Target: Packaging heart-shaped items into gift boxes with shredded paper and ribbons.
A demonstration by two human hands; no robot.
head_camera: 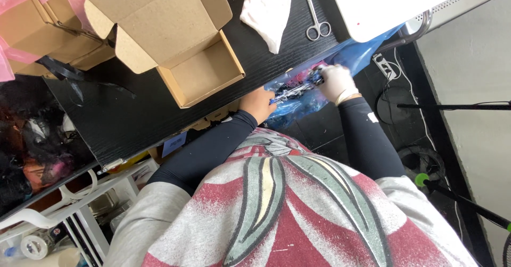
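Black table (133, 113): one open box (170, 38), one scissors (318, 11), both hands (255, 103) on one dark bundle (295, 89).

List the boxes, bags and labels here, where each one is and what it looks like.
Open cardboard box: on the black table, brown, flaps up, empty.
Stacked boxes: top left, brown with pink tape.
Blue plastic bag: table's edge, between both hands, crumpled.
Blue label: under the table's edge, small rectangle.

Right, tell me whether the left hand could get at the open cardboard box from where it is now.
Probably yes. The left hand sits at the black table's near edge, gripping a dark blue bundle with the gloved right hand. The open cardboard box lies just beyond, nothing between, but the hand is occupied.
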